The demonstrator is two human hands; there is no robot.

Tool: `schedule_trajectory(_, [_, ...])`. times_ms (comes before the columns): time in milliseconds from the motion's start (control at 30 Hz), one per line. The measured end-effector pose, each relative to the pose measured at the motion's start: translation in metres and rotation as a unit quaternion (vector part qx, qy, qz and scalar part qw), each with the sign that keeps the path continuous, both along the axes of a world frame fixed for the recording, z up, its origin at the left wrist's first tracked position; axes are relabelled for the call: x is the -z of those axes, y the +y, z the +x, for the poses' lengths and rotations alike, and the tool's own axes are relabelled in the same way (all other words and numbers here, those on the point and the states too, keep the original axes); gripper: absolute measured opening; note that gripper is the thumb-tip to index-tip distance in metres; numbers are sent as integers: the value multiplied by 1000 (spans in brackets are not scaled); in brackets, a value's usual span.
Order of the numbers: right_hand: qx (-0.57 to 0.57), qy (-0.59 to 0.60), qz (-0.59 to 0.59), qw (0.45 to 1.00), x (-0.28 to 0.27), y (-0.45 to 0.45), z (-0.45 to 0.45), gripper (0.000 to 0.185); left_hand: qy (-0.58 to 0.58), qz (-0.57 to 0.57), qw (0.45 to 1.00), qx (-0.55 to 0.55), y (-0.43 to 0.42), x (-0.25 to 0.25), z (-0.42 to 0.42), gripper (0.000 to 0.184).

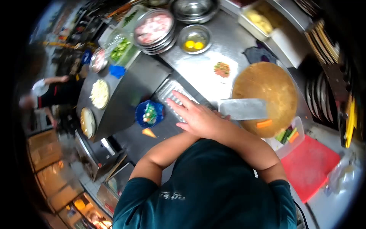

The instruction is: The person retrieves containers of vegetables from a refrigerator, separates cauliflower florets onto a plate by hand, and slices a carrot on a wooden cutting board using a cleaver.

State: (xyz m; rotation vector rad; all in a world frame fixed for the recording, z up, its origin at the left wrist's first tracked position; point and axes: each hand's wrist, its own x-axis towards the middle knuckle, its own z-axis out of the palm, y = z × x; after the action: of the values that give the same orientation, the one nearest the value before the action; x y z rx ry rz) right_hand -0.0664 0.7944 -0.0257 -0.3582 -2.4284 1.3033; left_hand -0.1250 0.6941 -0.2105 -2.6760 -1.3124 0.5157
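Note:
My right hand (194, 116) is open, its fingers spread over a perforated metal tray (173, 89) at the counter edge. The right forearm crosses over the left one. Mostly hidden beneath it, my left hand (224, 115) is closed on a cleaver (244, 109); only some fingertips show. The cleaver's broad blade lies flat over the left part of a round wooden chopping board (274, 87). An orange carrot piece (264, 123) rests on the board just below the blade.
Left of my right hand are a blue basket (140, 114) and a carrot end (149, 132). Behind stand a bowl with egg yolks (194, 44) and stacked bowls of meat (154, 27). A vegetable tub (288, 137) and red board (310, 168) lie right. Another person (57, 91) stands far left.

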Motion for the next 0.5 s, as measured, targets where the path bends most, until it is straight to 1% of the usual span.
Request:
schedule_trajectory(33, [34,16,27,999,3,5,14,74,-220,-78,960,-152,3,-20,1,46])
schedule_trajectory(67, [95,59,70,991,5,12,33,56,-461,-118,840,-259,7,-40,2,45])
schedule_trajectory(100, [148,40,70,986,8,23,60,44,-508,-26,810,-291,1,-27,1,44])
schedule_trajectory(133, [201,23,70,977,12,33,93,33,-425,-81,895,-112,17,-31,-18,55])
schedule_trajectory(167, [330,54,67,940,19,40,126,21,-374,-78,919,-100,28,-62,-13,54])
schedule_trajectory(200, [395,29,112,912,22,49,165,22,-381,-70,915,-114,35,-86,-6,52])
schedule_trajectory(267, [505,-53,119,853,44,58,239,26,-429,-61,889,-148,38,-106,1,50])
schedule_trajectory(367, [434,-202,191,857,65,43,304,32,-501,-129,825,-229,44,-118,9,45])
schedule_trajectory(400, [383,-211,206,876,76,32,312,36,-524,-141,803,-246,46,-119,12,44])
schedule_trajectory(433, [358,-203,188,892,77,23,308,35,-545,-154,781,-263,47,-121,14,42])
schedule_trajectory(467, [332,-192,169,908,81,16,303,34,-539,-174,777,-276,48,-123,16,42])
schedule_trajectory(500, [324,-203,153,911,89,11,304,34,-532,-194,772,-288,49,-124,18,41])
